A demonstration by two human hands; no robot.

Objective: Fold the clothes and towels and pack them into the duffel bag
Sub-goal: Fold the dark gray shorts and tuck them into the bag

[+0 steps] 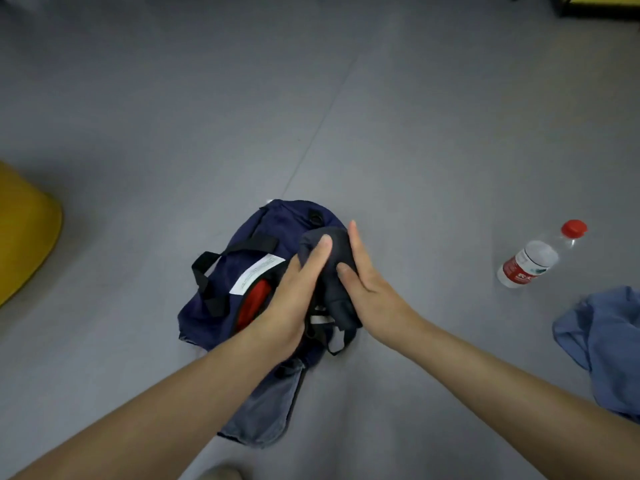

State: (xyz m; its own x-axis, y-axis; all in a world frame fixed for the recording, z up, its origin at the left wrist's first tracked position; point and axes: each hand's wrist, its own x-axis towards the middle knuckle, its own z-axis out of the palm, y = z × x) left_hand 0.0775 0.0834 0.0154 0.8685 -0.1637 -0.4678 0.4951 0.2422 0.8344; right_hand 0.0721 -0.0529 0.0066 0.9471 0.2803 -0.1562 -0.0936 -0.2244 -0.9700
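Faded denim fabric (266, 407) lies nearest, under the left forearm and touching the navy duffel bag (270, 226) on the floor. Over the bag's open mouth (a red item (254, 303) already shows inside) the left hand (294, 299) and right hand (367, 282) press a dark folded garment (332, 271) between straight fingers. This looks like the packing step: next, lower it in beside the red item. The bundle's long axis runs away from the person; the bag lies diagonally, near-left to far-right
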